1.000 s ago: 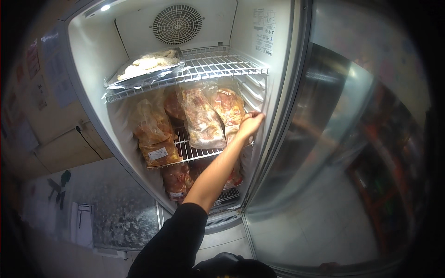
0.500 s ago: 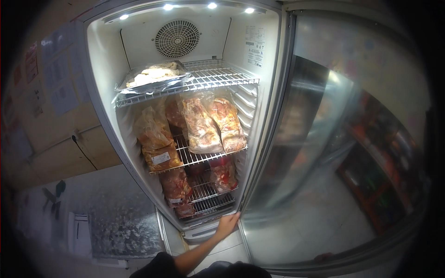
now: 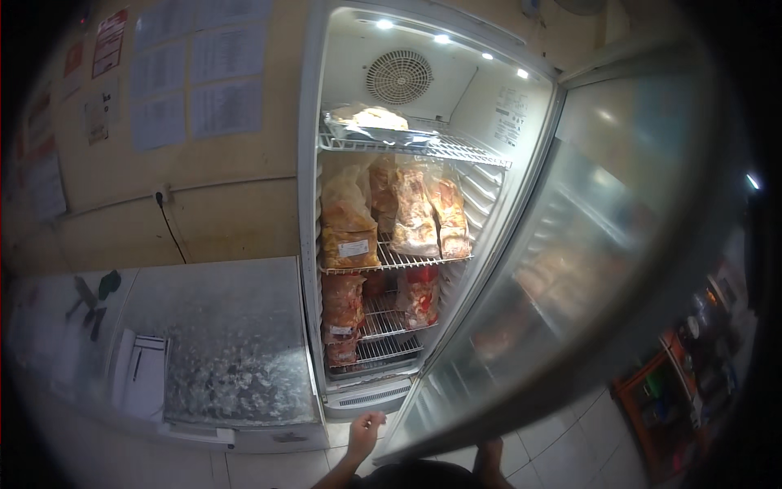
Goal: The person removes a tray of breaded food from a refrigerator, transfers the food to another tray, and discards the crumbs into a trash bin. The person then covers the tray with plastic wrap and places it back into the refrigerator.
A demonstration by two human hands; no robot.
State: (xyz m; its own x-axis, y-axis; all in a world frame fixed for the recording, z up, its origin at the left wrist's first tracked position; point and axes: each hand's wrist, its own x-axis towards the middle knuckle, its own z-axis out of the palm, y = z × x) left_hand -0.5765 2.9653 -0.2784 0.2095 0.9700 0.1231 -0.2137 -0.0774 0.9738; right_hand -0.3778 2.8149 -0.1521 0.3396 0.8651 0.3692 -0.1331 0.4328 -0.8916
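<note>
The glass door (image 3: 562, 326) of an upright display fridge (image 3: 314, 204) stands ajar on the right. Just in front of the fridge's base grille is my left hand (image 3: 365, 433), its fingers curled in with nothing visible in them, a little apart from the door's edge. My right hand (image 3: 489, 453) shows only in part under the door's lower edge; its fingers are hidden. Inside, bagged meat (image 3: 414, 213) and a labelled bag (image 3: 350, 232) stand on the wire shelf (image 3: 407, 261). A wrapped tray of pale food (image 3: 371, 118) lies on the top shelf.
A chest freezer (image 3: 236, 350) with a frosted-looking lid stands against the left wall, a white sheet or pad (image 3: 140, 379) on it. Papers (image 3: 199, 73) hang above. An orange-framed rack (image 3: 664, 407) stands at the right, on the tiled floor (image 3: 562, 440).
The door has swung toward the fridge, narrowing the opening. My left hand has come away from the fridge's lower right edge. The view has shifted and tilted.
</note>
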